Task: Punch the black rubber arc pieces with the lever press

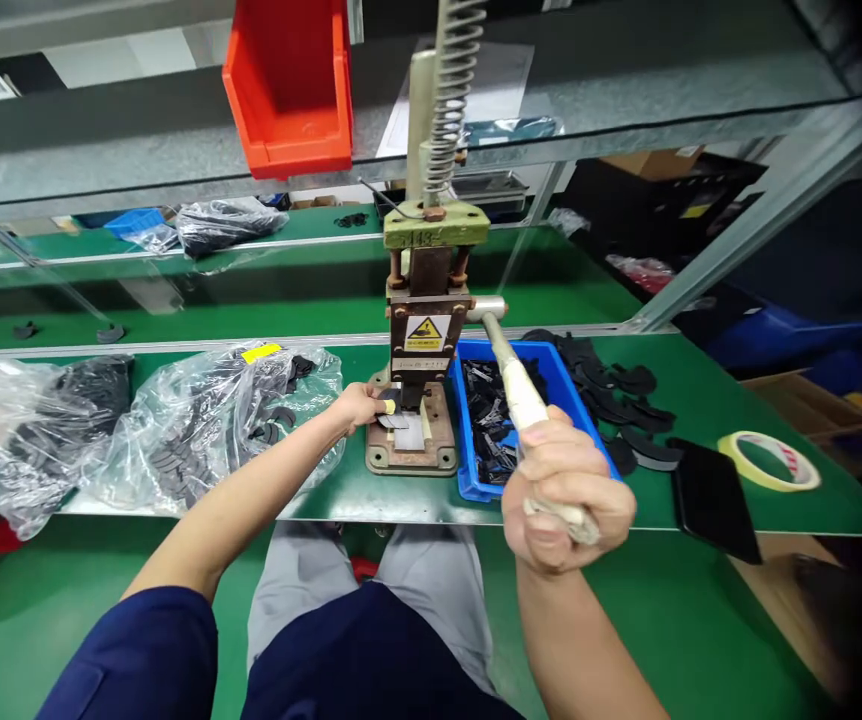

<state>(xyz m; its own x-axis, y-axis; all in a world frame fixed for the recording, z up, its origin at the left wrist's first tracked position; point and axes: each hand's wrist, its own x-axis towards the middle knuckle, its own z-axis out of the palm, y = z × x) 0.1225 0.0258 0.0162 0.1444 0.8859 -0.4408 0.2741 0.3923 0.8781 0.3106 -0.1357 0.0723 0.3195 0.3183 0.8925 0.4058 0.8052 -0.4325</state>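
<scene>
A hand-operated arbor press stands on the green bench, a warning label on its front and a coil spring on top. My right hand is wrapped round the press lever, which slants down toward me. At the press base, my left hand pinches a dark curved plastic piece under the ram. Part of that piece is hidden by the ram and my fingers. Right of the press, a blue bin holds many small black parts.
Clear plastic bags of dark parts lie on the left. Loose black curved pieces, a black phone-like slab and a yellow tape roll lie on the right. A red-orange bin hangs at the shelf above.
</scene>
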